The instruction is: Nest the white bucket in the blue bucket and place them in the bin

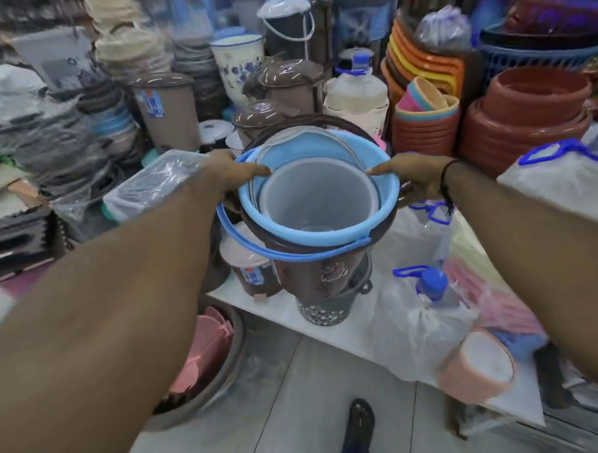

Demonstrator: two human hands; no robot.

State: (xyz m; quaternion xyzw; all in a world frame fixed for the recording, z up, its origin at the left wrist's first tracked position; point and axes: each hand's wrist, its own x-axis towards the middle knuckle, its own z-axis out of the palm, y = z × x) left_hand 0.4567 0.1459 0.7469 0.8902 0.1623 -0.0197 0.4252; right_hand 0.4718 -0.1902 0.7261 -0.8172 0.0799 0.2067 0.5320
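Both hands reach forward and hold the same stack of buckets between them. The left hand [232, 172] grips the left side of the blue bucket [375, 209] at its rim, with the thumb lying over the edge and the other fingers hidden below. The right hand [413, 180] takes the right side of the rim in the same way, thumb on top, fingers closed under it. The white bucket [318, 198] sits inside the blue bucket, between the two hands, with its rim a little lower than the blue rim. The blue bucket itself sits in the mouth of a brown bin [313, 277], whose dark rim shows just under both hands. A blue handle [257, 250] hangs loose in front of the bin, below the left hand. The bin stands on a white tabletop [270, 306], on top of a grey perforated basket [328, 310]. Near the right forearm lies a clear bottle with a blue cap [434, 285] wrapped in plastic.
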